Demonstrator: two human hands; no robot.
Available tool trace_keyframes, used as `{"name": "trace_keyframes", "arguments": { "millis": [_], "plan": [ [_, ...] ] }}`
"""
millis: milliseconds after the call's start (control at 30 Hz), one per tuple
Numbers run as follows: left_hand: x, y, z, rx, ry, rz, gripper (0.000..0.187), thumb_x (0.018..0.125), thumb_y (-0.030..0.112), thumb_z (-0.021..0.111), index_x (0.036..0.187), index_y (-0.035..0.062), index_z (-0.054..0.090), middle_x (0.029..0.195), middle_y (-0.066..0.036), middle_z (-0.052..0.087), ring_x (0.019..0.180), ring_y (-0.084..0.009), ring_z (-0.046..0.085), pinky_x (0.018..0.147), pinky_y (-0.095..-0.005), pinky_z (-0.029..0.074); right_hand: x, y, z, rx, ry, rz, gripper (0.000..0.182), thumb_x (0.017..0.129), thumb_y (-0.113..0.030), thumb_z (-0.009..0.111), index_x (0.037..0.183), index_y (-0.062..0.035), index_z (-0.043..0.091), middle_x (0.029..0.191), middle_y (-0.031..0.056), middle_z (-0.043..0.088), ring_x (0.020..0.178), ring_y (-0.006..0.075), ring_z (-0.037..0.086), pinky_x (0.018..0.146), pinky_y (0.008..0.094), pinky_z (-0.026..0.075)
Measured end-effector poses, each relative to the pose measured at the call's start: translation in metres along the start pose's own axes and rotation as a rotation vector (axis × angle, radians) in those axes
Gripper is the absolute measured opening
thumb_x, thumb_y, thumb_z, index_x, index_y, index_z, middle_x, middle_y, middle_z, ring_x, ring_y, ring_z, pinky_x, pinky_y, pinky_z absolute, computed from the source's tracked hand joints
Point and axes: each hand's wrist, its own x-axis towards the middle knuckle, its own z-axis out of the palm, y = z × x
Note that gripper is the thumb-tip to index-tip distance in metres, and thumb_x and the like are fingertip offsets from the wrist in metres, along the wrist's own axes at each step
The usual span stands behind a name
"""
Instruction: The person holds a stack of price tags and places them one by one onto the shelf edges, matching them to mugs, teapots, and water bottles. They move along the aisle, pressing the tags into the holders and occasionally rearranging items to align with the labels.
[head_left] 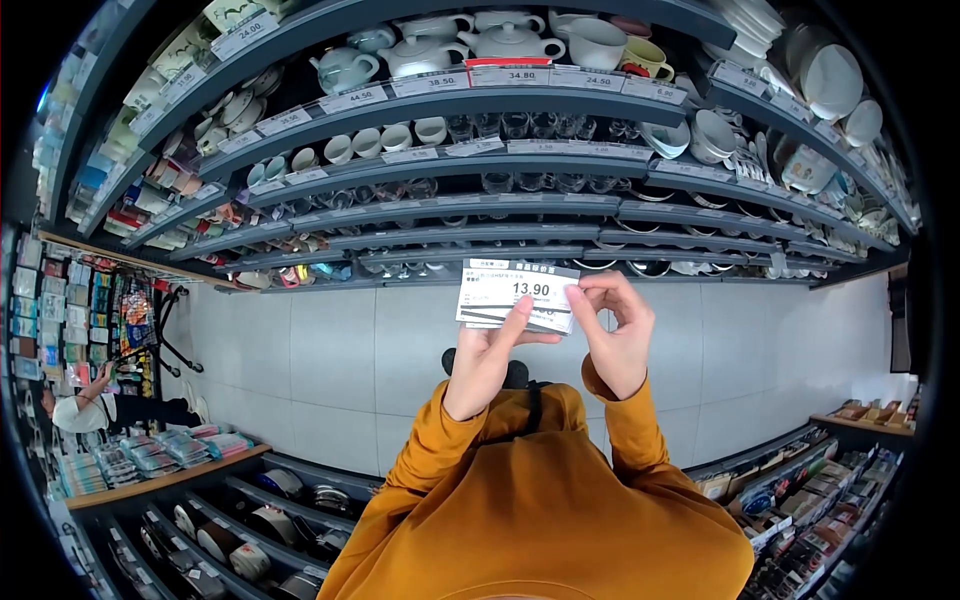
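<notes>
A small stack of white price tags (pixel 500 290) with black print is held out in front of my body; the top one reads 13.90. My left hand (pixel 487 362) grips the stack from below, thumb lying across its front and fingers behind. At the stack's right edge, my right hand (pixel 618 335) pinches the tags between thumb and curled fingers. Parts of the lower tags peek out beneath the top one. Both wrists come out of mustard-coloured sleeves.
Ahead, shelves carry teapots (pixel 515 42), cups (pixel 397 136), glasses (pixel 515 125) and plates (pixel 832 82), with price labels along their edges. Grey floor tiles (pixel 330 345) lie below. At the left, another person (pixel 85 412) is near a display rack. More stocked shelves (pixel 240 530) stand behind me.
</notes>
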Motion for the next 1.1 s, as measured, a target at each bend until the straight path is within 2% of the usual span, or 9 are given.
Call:
{"name": "trace_keyframes", "arguments": {
  "millis": [200, 400, 500, 533, 600, 667, 800, 1100],
  "plan": [
    [0.005, -0.006, 0.003, 0.022, 0.045, -0.037, 0.029, 0.098, 0.015, 0.050, 0.121, -0.0030, 0.053, 0.110, -0.013, 0.063, 0.091, -0.0212, 0.066, 0.071, -0.0318, 0.058, 0.000, 0.012, -0.007, 0.005, 0.074, -0.003, 0.009, 0.083, -0.003, 0.069, 0.086, 0.0015, 0.062, 0.071, 0.0012, 0.059, 0.060, 0.0053, 0.049, 0.058, 0.0199, 0.039],
    [0.008, -0.003, 0.000, 0.034, 0.087, -0.069, 0.029, 0.098, 0.015, 0.051, 0.121, -0.0026, 0.052, 0.109, -0.012, 0.064, 0.091, -0.0203, 0.066, 0.070, -0.0312, 0.057, 0.003, 0.019, -0.005, 0.000, 0.036, 0.018, 0.010, 0.083, -0.003, 0.069, 0.089, 0.0011, 0.061, 0.075, 0.0016, 0.059, 0.060, 0.0062, 0.049, 0.058, 0.0206, 0.040],
    [0.008, -0.012, -0.006, 0.025, 0.104, -0.065, 0.029, 0.097, 0.015, 0.052, 0.121, -0.0025, 0.052, 0.108, -0.011, 0.064, 0.091, -0.0199, 0.066, 0.070, -0.0309, 0.057, 0.006, 0.025, -0.001, -0.008, -0.012, -0.011, 0.016, 0.082, -0.003, 0.070, 0.095, -0.0002, 0.062, 0.081, 0.0028, 0.060, 0.061, 0.0066, 0.050, 0.059, 0.0208, 0.040],
    [0.009, -0.015, -0.010, 0.025, 0.120, -0.039, 0.029, 0.097, 0.014, 0.052, 0.121, -0.0025, 0.052, 0.108, -0.011, 0.064, 0.091, -0.0198, 0.066, 0.070, -0.0308, 0.057, 0.007, 0.023, 0.000, -0.041, -0.024, 0.020, 0.026, 0.080, -0.002, 0.071, 0.105, -0.0018, 0.063, 0.085, 0.0046, 0.061, 0.064, 0.0070, 0.052, 0.060, 0.0209, 0.042],
    [0.009, -0.030, -0.027, 0.038, 0.055, -0.063, 0.034, 0.098, 0.016, 0.052, 0.127, -0.0004, 0.049, 0.114, -0.009, 0.062, 0.098, -0.0164, 0.064, 0.072, -0.0288, 0.058, 0.011, 0.026, 0.007, -0.044, -0.044, 0.034, 0.033, 0.078, -0.002, 0.073, 0.110, -0.0024, 0.063, 0.086, 0.0048, 0.061, 0.066, 0.0071, 0.053, 0.062, 0.0215, 0.044],
    [0.004, -0.030, -0.034, 0.009, 0.046, -0.020, 0.034, 0.097, 0.014, 0.052, 0.127, 0.0002, 0.047, 0.114, -0.011, 0.062, 0.095, -0.0172, 0.065, 0.073, -0.0302, 0.058, 0.012, 0.035, 0.010, -0.030, -0.131, 0.052, 0.035, 0.077, 0.000, 0.073, 0.111, -0.0027, 0.063, 0.086, 0.0040, 0.060, 0.067, 0.0072, 0.054, 0.064, 0.0214, 0.046],
    [-0.010, -0.019, -0.058, 0.018, 0.056, -0.101, 0.036, 0.098, 0.013, 0.051, 0.130, -0.0005, 0.044, 0.117, -0.011, 0.061, 0.097, -0.0180, 0.064, 0.077, -0.0306, 0.058, 0.013, 0.039, 0.024, -0.026, -0.288, 0.137, 0.024, 0.079, 0.000, 0.072, 0.103, -0.0013, 0.067, 0.083, 0.0028, 0.060, 0.070, 0.0082, 0.056, 0.066, 0.0222, 0.047],
    [-0.017, -0.008, -0.125, 0.009, -0.056, -0.172, 0.039, 0.099, 0.012, 0.046, 0.135, -0.0008, 0.040, 0.122, -0.011, 0.057, 0.104, -0.0202, 0.061, 0.082, -0.0332, 0.057, 0.024, 0.036, 0.081, -0.074, -0.432, 0.097, 0.021, 0.085, 0.001, 0.066, 0.106, 0.0006, 0.067, 0.091, 0.0064, 0.060, 0.081, 0.0117, 0.059, 0.071, 0.0238, 0.051]
  ]
}}
